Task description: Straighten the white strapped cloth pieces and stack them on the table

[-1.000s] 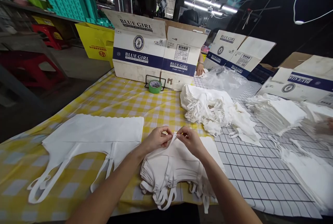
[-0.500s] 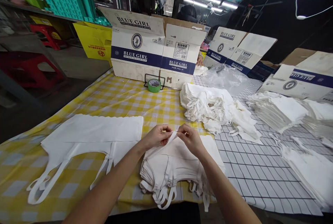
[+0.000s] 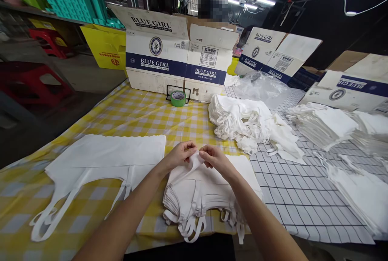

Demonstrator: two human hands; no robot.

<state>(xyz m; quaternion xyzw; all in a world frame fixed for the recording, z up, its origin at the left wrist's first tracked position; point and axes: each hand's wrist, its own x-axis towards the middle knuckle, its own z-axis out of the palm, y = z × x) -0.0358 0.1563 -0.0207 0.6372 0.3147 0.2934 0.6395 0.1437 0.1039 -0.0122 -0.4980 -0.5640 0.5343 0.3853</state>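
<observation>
A stack of white camisoles (image 3: 209, 190) lies in front of me, straps hanging toward the table's near edge. My left hand (image 3: 181, 154) pinches the far edge of the top camisole between thumb and fingers. Close beside it, my right hand (image 3: 214, 156) grips the same edge, and a fold of cloth rises between the two hands. To the left a single white camisole (image 3: 106, 152) is spread flat, its scalloped hem away from me and its straps toward me.
A yellow checked cloth (image 3: 142, 111) covers the table's left part, a white grid cloth (image 3: 281, 196) the right. Piled white garments (image 3: 239, 111) lie beyond my right hand, with more stacks (image 3: 324, 123) further right. Green tape (image 3: 178, 98) stands before a carton (image 3: 172, 55).
The narrow strip of edge between my hands has become a wider raised fold. My hands stay pinched on the cloth and have shifted slightly left in view.
</observation>
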